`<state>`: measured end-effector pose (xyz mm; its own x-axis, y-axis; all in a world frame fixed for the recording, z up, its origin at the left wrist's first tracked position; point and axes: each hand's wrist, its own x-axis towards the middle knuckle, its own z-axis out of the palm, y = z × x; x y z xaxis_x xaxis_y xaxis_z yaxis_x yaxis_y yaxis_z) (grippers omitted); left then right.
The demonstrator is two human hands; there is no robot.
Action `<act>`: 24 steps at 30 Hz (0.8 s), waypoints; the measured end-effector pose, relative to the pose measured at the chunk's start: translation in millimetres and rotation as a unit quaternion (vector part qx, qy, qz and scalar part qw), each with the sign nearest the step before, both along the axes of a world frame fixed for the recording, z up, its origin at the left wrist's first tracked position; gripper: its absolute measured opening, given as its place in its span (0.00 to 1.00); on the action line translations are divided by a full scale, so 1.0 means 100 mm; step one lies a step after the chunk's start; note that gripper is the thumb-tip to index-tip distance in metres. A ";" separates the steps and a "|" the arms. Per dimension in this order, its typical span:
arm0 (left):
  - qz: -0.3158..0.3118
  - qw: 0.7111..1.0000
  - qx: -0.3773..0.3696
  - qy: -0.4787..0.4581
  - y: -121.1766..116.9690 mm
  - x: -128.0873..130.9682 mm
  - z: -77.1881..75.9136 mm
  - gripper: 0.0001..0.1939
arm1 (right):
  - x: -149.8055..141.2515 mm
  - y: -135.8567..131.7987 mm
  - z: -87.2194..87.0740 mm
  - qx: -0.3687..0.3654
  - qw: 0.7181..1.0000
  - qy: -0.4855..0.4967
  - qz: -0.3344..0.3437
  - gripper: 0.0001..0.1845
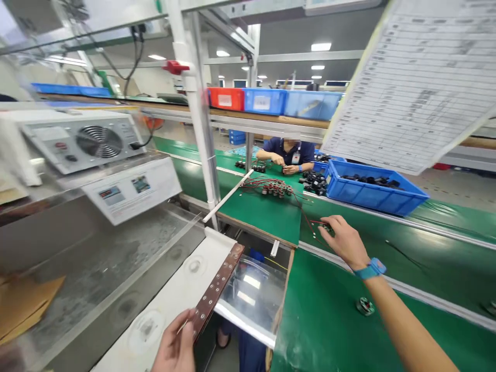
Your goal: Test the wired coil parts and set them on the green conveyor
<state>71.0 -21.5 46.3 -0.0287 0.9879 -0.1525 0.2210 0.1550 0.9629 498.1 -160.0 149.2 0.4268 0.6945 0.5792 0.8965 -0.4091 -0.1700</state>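
Head view: the right hand (344, 242) is pinching a wired board (328, 228) over the green tabletop (372, 233); handling it is seemingly the step, the next move probably calling for untangled red leads (315, 221). The left hand (176, 342) is lying at the brown strip's (215, 284) end; whether it is gripping, nobody can tell. Fingers (338, 220) are hiding much of the board.

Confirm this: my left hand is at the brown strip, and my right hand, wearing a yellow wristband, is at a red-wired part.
The wristband is not yellow; the head view shows it blue. The left hand is at the brown strip and the right hand at a red-wired part, as stated.
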 end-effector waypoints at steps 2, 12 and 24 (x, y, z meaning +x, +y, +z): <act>-0.044 0.992 0.114 0.025 -0.21 0.16 0.41 0.24 | -0.55 0.19 0.33 0.006 0.984 0.011 0.177 0.14; -0.086 0.914 0.045 0.395 -0.40 -0.42 0.96 0.17 | -2.88 1.92 -0.17 -0.142 0.792 0.147 0.576 0.11; -0.006 0.986 -0.166 0.032 -1.14 -1.49 -0.06 0.21 | -4.27 2.63 -1.57 -0.335 0.830 0.051 0.443 0.19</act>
